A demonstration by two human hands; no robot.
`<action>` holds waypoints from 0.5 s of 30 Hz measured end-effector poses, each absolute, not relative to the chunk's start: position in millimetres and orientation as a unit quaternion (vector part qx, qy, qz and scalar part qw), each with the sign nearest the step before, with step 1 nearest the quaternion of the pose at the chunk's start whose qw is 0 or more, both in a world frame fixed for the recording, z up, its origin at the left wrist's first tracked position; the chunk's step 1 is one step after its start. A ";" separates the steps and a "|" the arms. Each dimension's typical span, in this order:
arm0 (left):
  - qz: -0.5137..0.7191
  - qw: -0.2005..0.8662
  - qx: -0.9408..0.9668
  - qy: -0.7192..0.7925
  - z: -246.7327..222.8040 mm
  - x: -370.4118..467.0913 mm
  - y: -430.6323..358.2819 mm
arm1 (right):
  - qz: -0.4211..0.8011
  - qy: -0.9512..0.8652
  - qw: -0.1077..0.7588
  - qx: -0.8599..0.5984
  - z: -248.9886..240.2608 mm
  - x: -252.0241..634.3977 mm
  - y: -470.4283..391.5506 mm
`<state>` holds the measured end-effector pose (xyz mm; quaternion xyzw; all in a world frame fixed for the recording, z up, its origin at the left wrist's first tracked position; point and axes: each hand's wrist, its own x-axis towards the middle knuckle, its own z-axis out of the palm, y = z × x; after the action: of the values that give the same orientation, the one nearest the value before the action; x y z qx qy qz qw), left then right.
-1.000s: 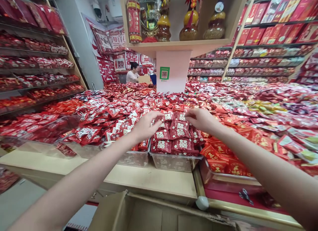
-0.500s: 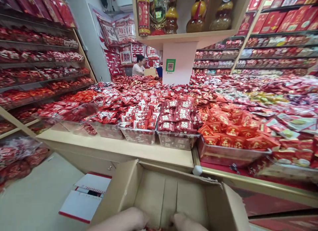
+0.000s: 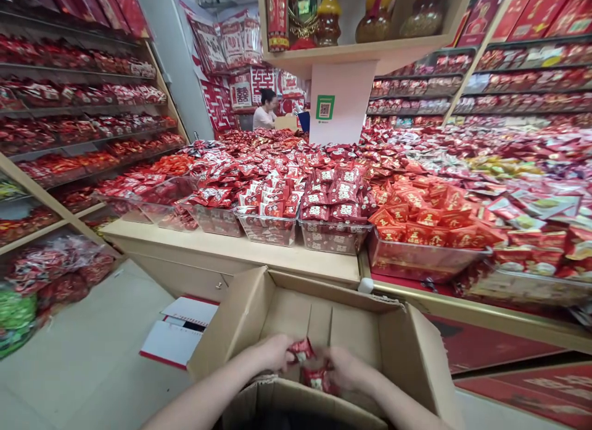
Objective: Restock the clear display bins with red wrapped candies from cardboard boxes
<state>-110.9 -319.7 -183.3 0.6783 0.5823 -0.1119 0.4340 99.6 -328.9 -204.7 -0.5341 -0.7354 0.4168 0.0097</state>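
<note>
One small red plastic packet [image 3: 303, 350] is pinched in my left hand [image 3: 277, 354]; the blurred right hand [image 3: 343, 366] I can't read, so I'd steady it.

Losing the fingertips of the right hand [image 3: 346, 368] to motion blur, leaving any hold on the lower red packet [image 3: 316, 378] uncertain. Tucking one end of the upper red packet [image 3: 303, 349] behind the fingers of the left hand [image 3: 276, 353]. Cutting both forearms [image 3: 203, 387] off at the bottom edge, covering parts of the cardboard box [image 3: 234, 325]. Cropping the gourd ornaments [image 3: 328, 20] at the top, the green bag [image 3: 16, 319] at the left. Showing the QR code [image 3: 325, 111] too small to make out.
</note>
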 end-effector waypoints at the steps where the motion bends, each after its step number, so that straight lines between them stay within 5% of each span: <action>1: -0.095 0.421 0.673 0.600 -176.0 -113.5 -318.1 | 0.395 -0.739 0.032 -0.545 -194.5 107.3 -322.8; 5: 0.005 0.394 0.681 0.617 -138.9 -101.9 -309.2 | 0.301 -0.753 0.182 -0.556 -145.6 123.2 -305.7; 10: 0.368 0.720 0.437 0.394 -76.6 -42.8 -300.7 | 0.056 -0.818 0.380 -0.429 -89.0 101.0 -316.0; 15: 0.449 0.765 0.350 0.302 -31.6 -26.8 -290.2 | 0.093 -0.767 0.503 -0.387 -52.4 104.7 -315.9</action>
<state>-26.8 -290.2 -31.6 0.3498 0.3018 0.4488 0.7649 104.7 -315.9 -52.4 -0.3868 -0.7672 0.0929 0.5031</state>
